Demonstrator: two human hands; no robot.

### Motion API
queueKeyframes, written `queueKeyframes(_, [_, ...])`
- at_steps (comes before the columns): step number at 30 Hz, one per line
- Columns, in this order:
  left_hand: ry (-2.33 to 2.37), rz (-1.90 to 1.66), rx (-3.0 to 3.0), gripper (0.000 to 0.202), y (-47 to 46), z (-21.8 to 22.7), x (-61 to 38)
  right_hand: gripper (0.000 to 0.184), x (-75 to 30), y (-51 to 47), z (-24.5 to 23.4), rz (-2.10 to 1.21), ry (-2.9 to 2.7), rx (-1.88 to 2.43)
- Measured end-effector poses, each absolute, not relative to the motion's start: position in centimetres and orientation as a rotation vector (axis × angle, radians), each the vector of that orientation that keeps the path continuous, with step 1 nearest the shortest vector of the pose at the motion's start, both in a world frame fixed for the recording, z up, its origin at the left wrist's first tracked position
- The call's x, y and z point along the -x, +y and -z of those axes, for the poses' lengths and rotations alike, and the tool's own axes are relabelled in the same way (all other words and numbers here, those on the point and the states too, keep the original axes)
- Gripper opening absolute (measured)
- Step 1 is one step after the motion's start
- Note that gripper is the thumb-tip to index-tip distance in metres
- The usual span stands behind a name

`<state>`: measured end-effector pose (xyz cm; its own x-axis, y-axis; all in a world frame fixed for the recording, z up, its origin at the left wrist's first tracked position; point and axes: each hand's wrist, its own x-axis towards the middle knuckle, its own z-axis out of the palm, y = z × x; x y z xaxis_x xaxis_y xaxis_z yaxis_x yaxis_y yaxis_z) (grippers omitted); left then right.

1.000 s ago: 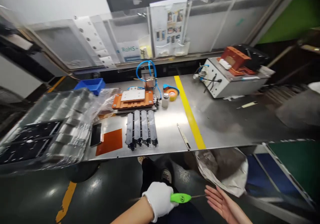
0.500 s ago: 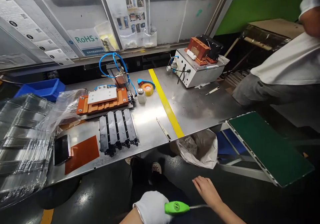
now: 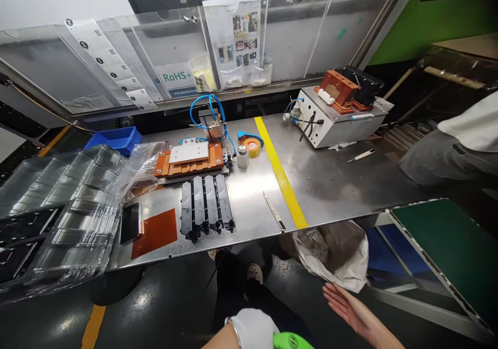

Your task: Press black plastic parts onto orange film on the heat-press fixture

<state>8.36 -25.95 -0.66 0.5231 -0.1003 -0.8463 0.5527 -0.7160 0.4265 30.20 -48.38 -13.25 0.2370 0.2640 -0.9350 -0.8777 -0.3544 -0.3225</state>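
Steel workbench [image 3: 330, 183] with a yellow stripe [image 3: 278, 175] down its middle, backed by clear panels with a RoHS label [image 3: 177, 77] and posted sheets. Seen from farther back and higher than half a second ago: more of the wall above in view, the green board [image 3: 447, 250] pushed toward the lower right, only the trousers and shirt hem of the co-worker [image 3: 455, 144] left at the right edge.

Left hand [image 3: 251, 331], in a white glove, sunk lower in view than before, now cut by the bottom edge. Closed around the green tool handle [image 3: 291, 341], of which only a short bright-green stub shows, glossy plastic, jutting to the right out of the fist. Metal shaft visible earlier, now out of view. Gloved fingers wrapped over the handle's near end, grip firm as far as can be told.

Right hand [image 3: 350, 310], bare, turned palm-up since the last frame, fingers stretched flat and slightly apart, holding nothing. Just right of the green handle and apart from it, below the crumpled plastic bag [image 3: 334, 250] hanging under the bench edge.

On the bench: four dark strips [image 3: 206, 204] side by side, orange fixture [image 3: 190, 159] behind them, orange sheet [image 3: 153, 232] and a dark phone-like slab [image 3: 130, 222] to the left, stacked clear trays [image 3: 66, 209] further left, blue bin [image 3: 116, 139], tape roll [image 3: 252, 145], small bottle [image 3: 243, 157], tweezers [image 3: 274, 211] near the stripe, white box [image 3: 334, 121] with orange blocks on top.
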Motion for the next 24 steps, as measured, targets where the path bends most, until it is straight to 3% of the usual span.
queueKeyframes(6, [0.635, 1.117, -2.112, 0.050, -25.5, 1.2, -8.0, 0.022, -29.3, -47.1, 13.4, -1.280, 0.671, 1.287])
queueKeyframes(15, [0.549, 1.155, -2.057, 0.053, -26.0, 1.1, -8.7, 0.017, -29.0, -46.5, 13.3, -1.123, 0.735, 1.233])
queueKeyframes(21, [0.680, 1.132, -2.064, 0.050, -25.4, 3.3, -8.4, 0.019, -28.0, -45.9, 12.8, -1.111, 0.633, 1.225])
queueKeyframes(24, [0.786, 1.003, -2.047, 0.040, -24.1, 3.9, -7.8, 0.031, -26.2, -45.0, 12.9, -1.123, 0.537, 1.262])
